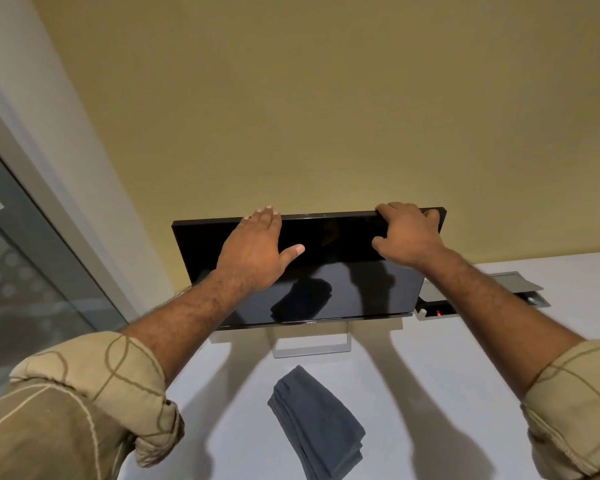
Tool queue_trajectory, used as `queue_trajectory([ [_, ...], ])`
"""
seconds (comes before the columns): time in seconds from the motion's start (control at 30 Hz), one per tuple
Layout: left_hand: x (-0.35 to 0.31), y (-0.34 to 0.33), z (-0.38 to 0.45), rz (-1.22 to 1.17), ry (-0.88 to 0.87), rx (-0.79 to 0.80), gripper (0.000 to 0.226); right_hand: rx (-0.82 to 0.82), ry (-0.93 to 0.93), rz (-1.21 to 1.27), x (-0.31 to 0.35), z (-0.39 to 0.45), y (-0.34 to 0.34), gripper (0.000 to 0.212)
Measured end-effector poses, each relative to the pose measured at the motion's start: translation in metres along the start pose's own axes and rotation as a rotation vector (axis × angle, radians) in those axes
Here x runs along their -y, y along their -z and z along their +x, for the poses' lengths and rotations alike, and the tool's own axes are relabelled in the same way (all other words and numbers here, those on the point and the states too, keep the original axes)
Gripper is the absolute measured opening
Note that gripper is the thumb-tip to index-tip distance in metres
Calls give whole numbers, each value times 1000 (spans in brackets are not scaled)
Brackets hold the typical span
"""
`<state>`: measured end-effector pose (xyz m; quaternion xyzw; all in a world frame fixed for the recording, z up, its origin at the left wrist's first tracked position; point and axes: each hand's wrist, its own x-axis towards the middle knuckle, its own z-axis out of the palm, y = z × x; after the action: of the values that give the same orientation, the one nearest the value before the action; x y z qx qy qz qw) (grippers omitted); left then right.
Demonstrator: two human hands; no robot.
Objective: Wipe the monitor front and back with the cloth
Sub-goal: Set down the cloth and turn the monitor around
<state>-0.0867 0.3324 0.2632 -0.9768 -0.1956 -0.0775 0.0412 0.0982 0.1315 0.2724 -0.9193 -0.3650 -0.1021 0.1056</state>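
1. Monitor position: the Dell monitor [309,268] stands on its open rectangular stand [311,346] on the white desk [430,375], screen toward the person, close to the yellow wall [309,98] behind it.
2. Left hand [257,247]: laid over the upper screen area, fingers reaching across the top edge, thumb spread out on the glass. It rests on the panel rather than clamping it.
3. Right hand [406,233]: fingers curled over the top edge near the upper right corner, thumb on the screen face, gripping the panel.
4. Cloth: the folded dark blue cloth [317,424] lies on the desk in front of the stand, apart from both hands. No wiping is underway; the hands appear placed to turn or tilt the monitor.
5. Risk, tipping: force applied only at the top edge could rock the stand and topple the panel backward toward the wall.
6. Risk, smearing: bare palm and thumb on the glass are likely to leave prints that need wiping.
7. Risk, snagging: a desk cable box [482,296] with its lid up sits just right of the monitor; swinging the panel could strike it or strain cables, which are hidden from view.
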Motion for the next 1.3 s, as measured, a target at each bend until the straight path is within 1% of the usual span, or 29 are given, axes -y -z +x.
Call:
queue_trajectory([
  [0.1,1,1,4,-6,-1,0,85,-30,20,-51,0,-7,8,31],
  [0.23,4,1,11,-19,26,-17,82,-59,64,-63,2,-22,14,32],
  [0.33,11,-3,13,0,46,-66,81,-56,108,-86,6,-35,23,30],
  [0.43,17,-3,16,-8,77,-72,76,-19,177,-156,17,-45,34,28],
  [0.57,15,0,19,-35,104,-54,71,59,256,-167,26,-52,47,32],
  [0.67,11,1,19,-60,127,-48,66,63,308,-147,34,-61,52,40],
  [0.8,10,8,18,-72,149,-28,59,57,357,-144,48,-70,55,43],
  [1.0,0,7,12,-124,181,-24,58,98,383,-18,60,-84,55,41],
  [1.07,-3,5,8,-146,198,-25,58,114,396,53,65,-91,57,37],
  [1.17,-5,4,1,-173,218,-23,55,175,424,172,71,-97,61,29],
  [1.3,-8,10,-6,-256,257,39,55,269,429,289,75,-102,59,33],
])
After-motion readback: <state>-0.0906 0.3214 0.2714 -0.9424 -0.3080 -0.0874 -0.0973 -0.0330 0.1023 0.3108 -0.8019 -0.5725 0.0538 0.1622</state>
